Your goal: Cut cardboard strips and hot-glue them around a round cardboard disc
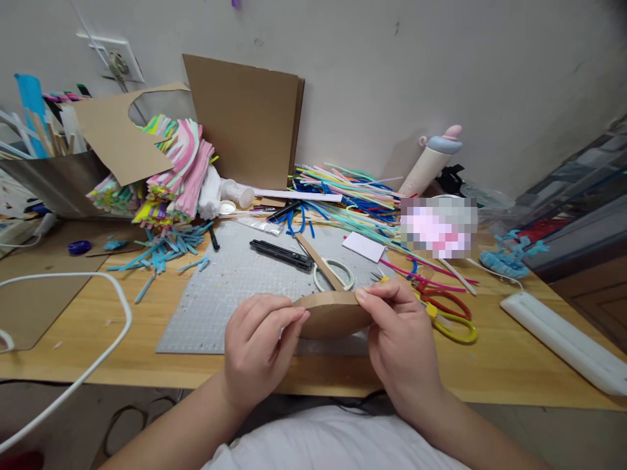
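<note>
In the head view I hold a round piece of brown cardboard [333, 320] near the front edge of the table, its rim turned up. A narrow brown strip [321, 262] runs from the mat to the rim, close to my right fingers. My left hand [259, 339] pinches the left end of the rim between thumb and fingers. At the right end, my right hand [404, 339] presses its thumb on the edge, its other fingers curled behind. Just beyond lie a pale ring [347, 274], partly under the strip, and a black utility knife [281, 254].
A grey cutting mat [196, 326] lies under the tools. Yellow-handled scissors [455, 326] and red-handled pliers [448, 300] are at right, near a white bar [563, 343]. Pipe cleaners [353, 189] are heaped behind. Cardboard sheets [245, 121] lean on the wall; a white cable [130, 313] loops at left.
</note>
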Motion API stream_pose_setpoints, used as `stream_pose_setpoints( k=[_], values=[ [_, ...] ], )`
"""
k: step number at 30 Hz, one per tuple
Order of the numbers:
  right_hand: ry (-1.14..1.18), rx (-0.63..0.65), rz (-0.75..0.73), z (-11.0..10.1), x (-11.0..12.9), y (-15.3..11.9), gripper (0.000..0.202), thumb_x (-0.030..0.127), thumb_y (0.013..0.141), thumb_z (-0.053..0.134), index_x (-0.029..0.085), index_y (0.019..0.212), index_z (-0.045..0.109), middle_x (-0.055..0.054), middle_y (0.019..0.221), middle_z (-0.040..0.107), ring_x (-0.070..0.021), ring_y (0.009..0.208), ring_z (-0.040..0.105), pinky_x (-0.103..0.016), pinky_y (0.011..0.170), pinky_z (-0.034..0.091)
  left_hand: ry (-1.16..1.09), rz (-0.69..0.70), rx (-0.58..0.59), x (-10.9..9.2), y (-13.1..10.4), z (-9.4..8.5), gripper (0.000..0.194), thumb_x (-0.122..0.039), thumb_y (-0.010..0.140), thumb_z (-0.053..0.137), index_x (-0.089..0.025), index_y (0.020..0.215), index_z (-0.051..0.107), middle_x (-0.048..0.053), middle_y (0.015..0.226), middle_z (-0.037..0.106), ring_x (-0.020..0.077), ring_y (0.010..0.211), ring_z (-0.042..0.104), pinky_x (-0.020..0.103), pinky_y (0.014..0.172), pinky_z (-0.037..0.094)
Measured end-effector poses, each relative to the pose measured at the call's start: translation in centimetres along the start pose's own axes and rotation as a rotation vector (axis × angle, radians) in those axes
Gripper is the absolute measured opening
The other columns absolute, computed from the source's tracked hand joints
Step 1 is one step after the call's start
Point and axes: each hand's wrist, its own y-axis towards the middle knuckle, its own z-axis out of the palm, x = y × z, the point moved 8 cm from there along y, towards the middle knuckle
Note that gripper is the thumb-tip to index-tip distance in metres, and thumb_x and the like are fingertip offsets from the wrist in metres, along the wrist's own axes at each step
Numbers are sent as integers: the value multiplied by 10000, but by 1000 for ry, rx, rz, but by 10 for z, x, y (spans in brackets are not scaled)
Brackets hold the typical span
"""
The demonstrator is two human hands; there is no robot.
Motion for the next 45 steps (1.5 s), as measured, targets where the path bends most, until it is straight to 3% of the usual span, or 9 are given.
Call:
stream_pose_setpoints(
  k=[5,12,17,21,24,31,37,41,45],
  values=[
    [1,17,4,1,1,-1,172,223,623,798,220,600,628,60,596,580,-125,622,471,-283,627,347,-158,-255,61,18,-6,6,139,-67,883,579,-199,839,585,0,808,607,129,784,564,261,737,447],
    [0,-5,10,-1,1,1,167,221,604,795,219,595,628,57,587,570,-127,612,461,-286,616,337,-267,-468,-18,38,-24,0,174,-180,1012,346,-226,879,447,-20,754,500,123,701,506,250,655,425],
    [-6,-3,14,-1,2,1,160,225,606,791,222,595,631,57,589,572,-130,621,461,-289,629,337,-287,-452,154,37,-32,7,347,-276,1021,333,-211,689,412,-35,624,415,120,581,421,259,563,346],
    [-12,10,22,-1,0,1,161,232,617,790,222,599,630,57,592,571,-131,624,461,-289,625,333,-197,-448,147,40,-27,7,312,-446,885,615,-219,765,436,-44,692,431,120,599,391,253,558,337],
    [-16,22,24,0,-1,0,166,239,626,789,221,599,626,57,594,571,-132,626,461,-287,621,334,-65,-447,189,40,-21,14,396,-396,774,760,-223,740,406,-72,658,403,103,571,371,230,536,322],
    [-20,28,14,1,1,-1,174,241,628,794,220,600,623,57,597,569,-131,627,465,-285,622,345,-80,-418,300,32,-15,22,294,-203,901,579,-207,666,402,-68,607,406,94,554,395,222,536,315],
    [-18,34,11,1,1,0,167,238,633,793,224,601,630,54,598,569,-132,625,467,-286,621,347,-218,-383,404,34,-15,21,226,-168,916,489,-208,699,437,-42,649,462,108,604,450,231,566,362],
    [-16,28,5,1,2,0,153,223,635,788,228,612,637,53,608,576,-131,631,468,-288,629,348,-279,-454,402,39,-22,18,120,-106,858,478,-219,821,468,-26,724,501,120,646,500,234,578,423],
    [-14,13,4,1,2,0,161,224,621,791,223,602,631,53,595,569,-129,618,466,-288,619,346,-344,-494,355,38,-28,20,160,-107,822,532,-227,903,464,-17,801,503,122,687,522,236,590,461]
  ],
)
